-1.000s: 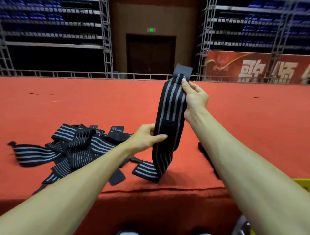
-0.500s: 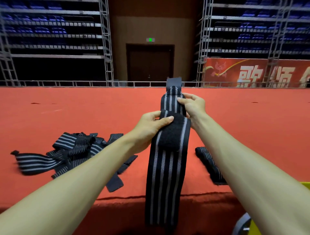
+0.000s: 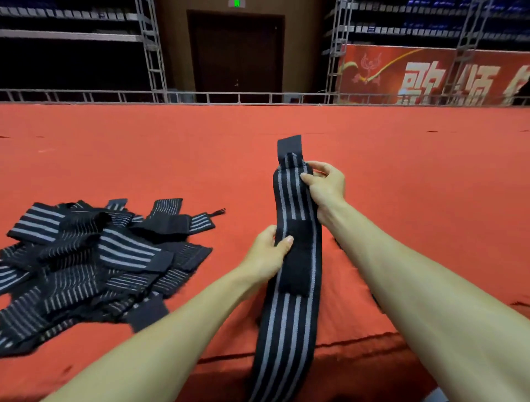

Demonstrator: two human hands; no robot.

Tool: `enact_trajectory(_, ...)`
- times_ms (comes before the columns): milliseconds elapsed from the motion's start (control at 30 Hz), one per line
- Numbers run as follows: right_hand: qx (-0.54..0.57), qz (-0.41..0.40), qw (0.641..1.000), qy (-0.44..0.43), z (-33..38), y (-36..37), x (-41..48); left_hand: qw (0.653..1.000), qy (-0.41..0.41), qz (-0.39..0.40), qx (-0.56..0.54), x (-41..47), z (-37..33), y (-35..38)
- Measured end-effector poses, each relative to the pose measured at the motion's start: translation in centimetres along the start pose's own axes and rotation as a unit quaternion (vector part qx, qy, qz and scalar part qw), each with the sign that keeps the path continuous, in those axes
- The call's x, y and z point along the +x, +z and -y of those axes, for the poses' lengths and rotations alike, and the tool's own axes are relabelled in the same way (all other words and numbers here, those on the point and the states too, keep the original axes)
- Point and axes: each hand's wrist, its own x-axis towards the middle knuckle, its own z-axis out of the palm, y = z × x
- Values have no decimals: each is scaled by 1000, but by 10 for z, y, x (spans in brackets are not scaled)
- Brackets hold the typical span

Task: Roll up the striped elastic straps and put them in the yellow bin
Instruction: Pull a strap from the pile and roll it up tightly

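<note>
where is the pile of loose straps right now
Head view: the pile of loose straps lies on the red carpet at left, just left of the left hand and the held strap.

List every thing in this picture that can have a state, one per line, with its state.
Black elastic strap with grey stripes: unrolled, held flat between both hands.
Left hand: grips the strap's edge midway.
Right hand: pinches the strap near its top.
Pile of black-and-grey striped straps: unrolled, heaped loosely.
Dark wooden door: closed.
Green sign above the door: lit.
</note>
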Motion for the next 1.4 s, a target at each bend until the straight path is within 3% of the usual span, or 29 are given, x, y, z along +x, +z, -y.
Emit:
enact_trajectory(200,8,-17,999,39,-60,5,44,998,2,-52,41,50,22,27)
enact_trajectory(333,8,15,993,113,-87,8,62,989,-4,-89,120,69,40,24)
enact_trajectory(567,-39,57,986,155,-121,-2,58,974,-112,-146,133,88,56,25)
enact_trajectory(1000,-122,114,971,171,-83,-41,-48,973,-164,68,150,-44,11,-20)
enact_trajectory(1233,-150,125,965,173,-50,-64,-102,975,-104,95,173,-90,-4,1)
enact_trajectory(1400,-231,111,961,108,-46,-67,-114,955,-70,143,252,-95,-8,9)
